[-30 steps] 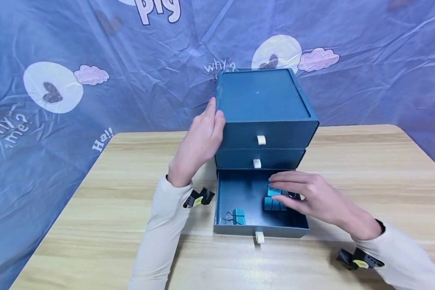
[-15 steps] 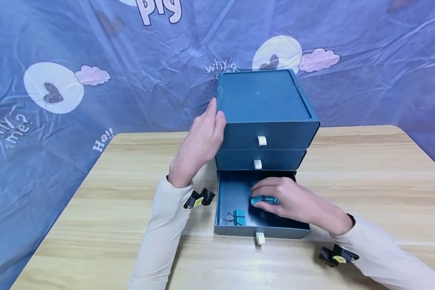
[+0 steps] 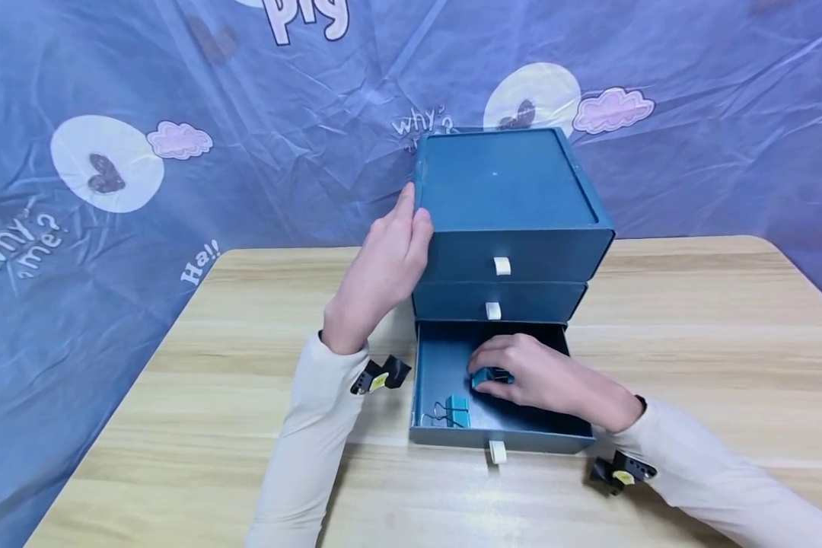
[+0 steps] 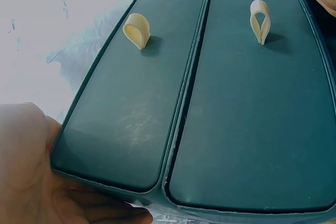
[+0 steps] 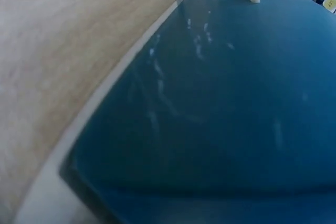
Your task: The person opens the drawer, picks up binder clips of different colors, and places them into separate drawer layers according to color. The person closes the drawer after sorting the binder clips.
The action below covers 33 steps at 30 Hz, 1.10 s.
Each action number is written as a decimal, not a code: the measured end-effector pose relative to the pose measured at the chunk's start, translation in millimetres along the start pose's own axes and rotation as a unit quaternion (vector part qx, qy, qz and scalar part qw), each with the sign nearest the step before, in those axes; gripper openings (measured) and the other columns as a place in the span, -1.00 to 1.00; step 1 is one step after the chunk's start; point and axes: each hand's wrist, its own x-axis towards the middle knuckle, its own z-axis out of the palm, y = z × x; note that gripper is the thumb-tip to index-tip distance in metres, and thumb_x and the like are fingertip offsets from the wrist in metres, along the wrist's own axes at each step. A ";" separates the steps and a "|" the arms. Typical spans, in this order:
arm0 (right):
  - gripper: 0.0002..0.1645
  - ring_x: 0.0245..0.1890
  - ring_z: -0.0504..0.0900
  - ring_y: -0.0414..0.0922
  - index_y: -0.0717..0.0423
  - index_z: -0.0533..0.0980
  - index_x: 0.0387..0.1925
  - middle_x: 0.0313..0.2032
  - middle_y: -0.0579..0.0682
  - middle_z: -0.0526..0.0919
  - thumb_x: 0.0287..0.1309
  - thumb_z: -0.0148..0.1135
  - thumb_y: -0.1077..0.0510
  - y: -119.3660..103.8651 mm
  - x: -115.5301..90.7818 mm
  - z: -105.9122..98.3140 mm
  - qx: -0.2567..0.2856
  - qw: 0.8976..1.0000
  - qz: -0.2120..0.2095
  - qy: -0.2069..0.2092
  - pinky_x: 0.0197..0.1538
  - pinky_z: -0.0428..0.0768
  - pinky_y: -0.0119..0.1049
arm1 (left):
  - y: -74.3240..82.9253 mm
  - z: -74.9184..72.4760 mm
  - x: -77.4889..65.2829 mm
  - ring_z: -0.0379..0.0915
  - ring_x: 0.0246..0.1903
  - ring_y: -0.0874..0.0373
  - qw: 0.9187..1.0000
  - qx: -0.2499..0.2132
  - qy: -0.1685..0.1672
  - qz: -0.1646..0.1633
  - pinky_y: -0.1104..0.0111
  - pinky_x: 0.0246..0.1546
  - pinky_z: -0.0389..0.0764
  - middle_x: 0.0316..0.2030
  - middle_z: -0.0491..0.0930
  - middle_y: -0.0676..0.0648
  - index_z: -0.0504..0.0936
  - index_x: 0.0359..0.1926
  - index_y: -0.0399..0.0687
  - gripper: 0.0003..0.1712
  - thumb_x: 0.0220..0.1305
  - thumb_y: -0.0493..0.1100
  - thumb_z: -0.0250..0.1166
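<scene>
A blue cabinet (image 3: 514, 183) of stacked drawers stands on the table, its bottom drawer (image 3: 445, 350) pulled out. Against the cabinet's left side rests my left hand (image 3: 383, 266), fingers extended; the left wrist view shows this hand (image 4: 31, 166) at the cabinet's edge. Inside the drawer my right hand (image 3: 541, 377) pinches a teal binder clip (image 3: 480, 378) between thumb and fingers. The hand hides part of the clip and the drawer's right side. Another teal binder clip (image 3: 457, 412) lies at the drawer's front left, apart from the hand. The right wrist view shows only the drawer front (image 5: 210, 103).
Two upper drawers are closed, with white pull tabs (image 3: 502, 266) on their fronts. The bottom drawer's tab (image 3: 498, 452) points toward the person. Wooden table (image 3: 199, 380) extends on both sides, and a blue printed cloth (image 3: 301, 137) hangs behind.
My right hand has moved left and down in the drawer, its fingers closing on a teal binder clip and carrying it left. My left hand has stayed on the cabinet.
</scene>
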 end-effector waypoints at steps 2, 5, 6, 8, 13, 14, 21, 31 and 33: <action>-0.79 -0.17 0.65 -0.18 0.14 0.67 -0.23 -0.22 -0.07 0.69 0.06 0.43 0.17 -0.2 0.7 1.1 -0.004 1.000 -0.002 -0.004 -0.12 0.64 -0.26 | -0.2 0.3 0.0 -0.05 0.42 0.16 1.000 -0.003 0.003 0.003 0.34 0.39 0.07 0.48 -0.01 -0.15 -0.07 0.48 -0.31 -0.32 0.55 0.02 -0.31; -0.79 -0.16 0.65 -0.18 0.13 0.67 -0.23 -0.22 -0.07 0.69 0.05 0.43 0.18 -1.2 2.8 2.6 -0.009 1.000 -0.007 -0.007 -0.11 0.64 -0.26 | -0.4 0.0 0.4 -0.04 0.42 0.17 1.000 -0.002 0.004 0.005 0.34 0.38 0.09 0.48 -0.01 -0.15 -0.07 0.48 -0.31 -0.32 0.55 0.03 -0.32; -0.79 -0.16 0.65 -0.18 0.13 0.68 -0.23 -0.22 -0.07 0.69 0.04 0.44 0.18 -1.6 3.6 2.9 -0.010 1.000 -0.008 -0.007 -0.11 0.64 -0.26 | -0.4 -0.2 0.5 -0.04 0.42 0.16 1.000 -0.002 0.005 0.006 0.34 0.38 0.09 0.48 -0.01 -0.15 -0.07 0.48 -0.32 -0.32 0.55 0.02 -0.32; -0.79 -0.16 0.65 -0.18 0.12 0.68 -0.24 -0.21 -0.07 0.69 0.04 0.44 0.19 -2.2 5.0 3.3 -0.011 1.000 -0.009 -0.007 -0.10 0.64 -0.26 | -0.2 -0.7 0.9 -0.04 0.42 0.17 1.000 -0.002 0.006 0.007 0.34 0.38 0.09 0.48 -0.01 -0.15 -0.07 0.48 -0.32 -0.32 0.55 0.03 -0.32; -0.79 -0.17 0.64 -0.19 0.11 0.68 -0.24 -0.21 -0.08 0.68 0.04 0.45 0.15 -3.0 7.7 5.3 -0.017 1.000 -0.014 -0.004 -0.10 0.64 -0.27 | 0.1 -1.4 -0.1 -0.05 0.42 0.17 1.000 -0.004 0.005 0.001 0.33 0.38 0.08 0.48 -0.02 -0.15 -0.08 0.49 -0.30 -0.32 0.55 0.03 -0.32; -0.79 -0.17 0.64 -0.19 0.10 0.68 -0.24 -0.22 -0.08 0.68 0.04 0.45 0.14 -3.1 7.8 5.9 -0.019 1.000 -0.014 -0.004 -0.10 0.64 -0.27 | -0.1 -1.1 -0.3 -0.06 0.42 0.17 1.000 -0.005 0.004 -0.001 0.33 0.39 0.08 0.48 -0.03 -0.14 -0.08 0.49 -0.30 -0.32 0.55 0.04 -0.32; -0.75 -0.17 0.62 -0.20 0.10 0.68 -0.23 -0.21 -0.09 0.67 0.03 0.46 0.10 -3.4 7.6 9.9 -0.021 1.000 -0.013 -0.009 -0.10 0.63 -0.27 | -0.2 1.9 -2.2 -0.05 0.43 0.16 1.000 -0.011 0.000 -0.003 0.32 0.38 0.09 0.48 -0.02 -0.13 -0.08 0.49 -0.29 -0.32 0.55 0.03 -0.31; -0.75 -0.19 0.64 -0.20 0.10 0.68 -0.25 -0.22 -0.09 0.68 0.01 0.47 0.10 -10.5 -0.5 1.3 -0.021 0.999 -0.023 0.042 -0.12 0.64 -0.28 | -0.8 2.1 -1.6 -0.04 0.42 0.14 1.000 -0.014 0.008 0.005 0.31 0.38 0.10 0.48 -0.02 -0.16 -0.06 0.48 -0.32 -0.33 0.54 0.01 -0.32; -0.77 -0.20 0.66 -0.19 0.10 0.67 -0.26 -0.22 -0.08 0.68 -0.01 0.48 0.15 -14.4 -5.7 -4.4 -0.020 0.997 -0.032 0.074 -0.14 0.65 -0.29 | -0.6 1.8 -1.4 -0.04 0.42 0.14 1.000 -0.016 0.008 0.007 0.31 0.38 0.10 0.48 -0.02 -0.16 -0.07 0.48 -0.32 -0.33 0.54 0.01 -0.32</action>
